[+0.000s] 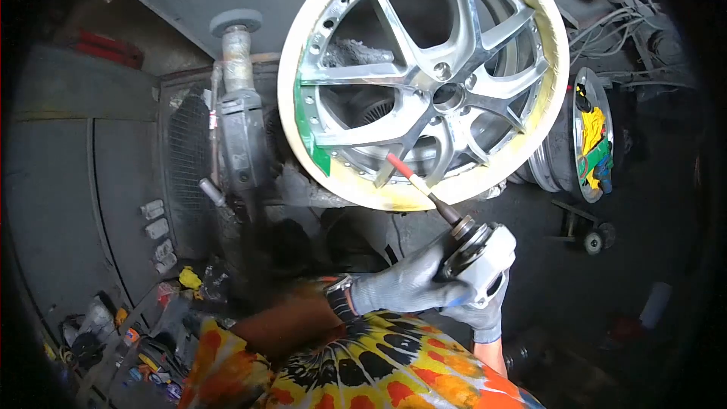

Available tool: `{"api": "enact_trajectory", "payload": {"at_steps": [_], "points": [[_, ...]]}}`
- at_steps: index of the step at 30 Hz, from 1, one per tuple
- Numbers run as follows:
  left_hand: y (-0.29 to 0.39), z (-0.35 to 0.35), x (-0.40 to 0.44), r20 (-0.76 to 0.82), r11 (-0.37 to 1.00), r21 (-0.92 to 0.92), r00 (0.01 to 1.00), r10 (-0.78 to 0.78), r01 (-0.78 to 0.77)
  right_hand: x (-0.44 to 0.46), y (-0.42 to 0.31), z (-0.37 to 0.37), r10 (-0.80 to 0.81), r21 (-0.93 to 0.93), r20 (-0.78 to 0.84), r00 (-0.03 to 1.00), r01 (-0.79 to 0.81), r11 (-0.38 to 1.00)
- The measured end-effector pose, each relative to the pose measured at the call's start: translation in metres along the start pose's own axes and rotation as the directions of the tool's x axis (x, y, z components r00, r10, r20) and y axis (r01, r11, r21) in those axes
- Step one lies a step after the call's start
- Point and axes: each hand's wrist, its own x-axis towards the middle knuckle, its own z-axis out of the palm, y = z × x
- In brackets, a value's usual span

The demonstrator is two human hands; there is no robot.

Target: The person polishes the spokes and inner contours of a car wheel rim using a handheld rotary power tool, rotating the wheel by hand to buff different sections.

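A silver multi-spoke wheel [448,96] stands in front, its outer lip covered in pale yellow tape with a green strip [309,132] at the left. Both hands wear grey gloves. My left hand [409,282] is closed round the neck of a white and metal power tool [485,261]. The tool's long shaft ends in a red tip [398,165] that lies at a lower spoke of the wheel. My right hand [487,316] is at the rear of the tool, mostly hidden behind its body, with its fingers out of sight.
A metal stand with a round top [237,23] rises left of the wheel. On the right, another wheel [594,136] holds yellow, green and blue cloths. Tools and clutter [144,356] lie at the lower left. A small caster [594,241] sits at the right.
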Motion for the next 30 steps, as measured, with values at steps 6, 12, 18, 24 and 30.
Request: {"api": "enact_trajectory", "payload": {"at_steps": [6, 12, 18, 24, 30], "points": [[-0.006, -0.009, -0.076, 0.164, 0.899, -0.4, 0.979, -0.122, 0.179, -0.02, -0.072, 0.004, 0.318, 0.458, -0.229, 0.92, -0.187, 0.869], [0.01, -0.022, -0.138, 0.26, 0.876, 0.467, 0.928, -0.267, 0.121, -0.02, -0.149, 0.008, 0.321, 0.764, -0.212, 0.923, -0.048, 0.643], [0.045, -0.038, -0.194, 0.257, 0.993, -0.061, 0.963, -0.08, 0.099, -0.03, -0.208, 0.0, 0.166, 0.874, -0.1, 0.981, 0.007, 0.486], [0.069, -0.042, -0.217, -0.038, 0.633, -0.521, 0.726, -0.687, 0.572, -0.023, -0.23, -0.004, 0.034, 0.87, 0.033, 0.999, -0.046, 0.492], [0.038, -0.061, -0.212, 0.136, 0.874, 0.485, 0.987, -0.085, 0.009, -0.04, -0.214, 0.028, 0.13, 0.667, -0.261, 0.957, 0.082, 0.74]]}}
